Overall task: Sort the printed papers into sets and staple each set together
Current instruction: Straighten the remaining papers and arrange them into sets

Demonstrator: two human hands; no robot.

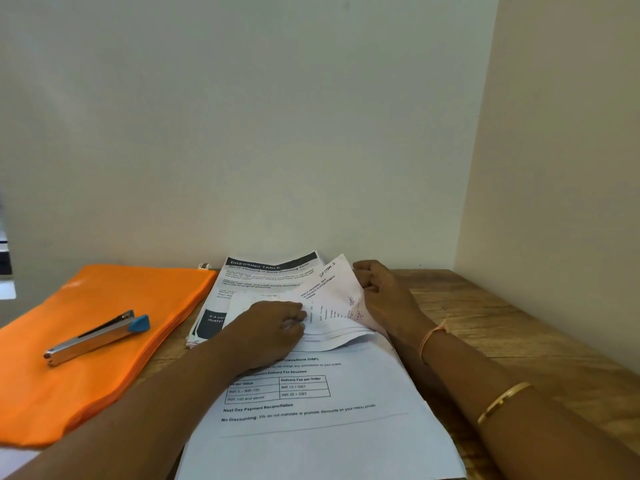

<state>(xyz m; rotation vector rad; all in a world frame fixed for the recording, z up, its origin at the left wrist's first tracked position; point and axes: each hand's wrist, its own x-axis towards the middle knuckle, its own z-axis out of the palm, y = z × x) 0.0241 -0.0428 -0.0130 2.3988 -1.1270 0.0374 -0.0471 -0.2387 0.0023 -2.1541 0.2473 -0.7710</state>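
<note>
A loose stack of printed papers (311, 410) lies on the wooden desk (502, 323) in front of me. At the back a sheet headed "DRESSING TABLE" (263, 271) shows. My left hand (273, 327) pinches the lower edge of a few lifted, bent sheets (332, 306) in the middle of the stack. My right hand (384, 292) grips the same sheets from behind on the right, fingers curled round their edge. A silver stapler with a blue tip (98, 336) lies to the left on an orange folder (86, 341), apart from both hands.
The desk sits in a corner, with a wall (277, 133) directly behind the papers and another wall (561, 168) on the right. The orange folder covers the desk's left part. A window edge (5, 258) shows at the far left.
</note>
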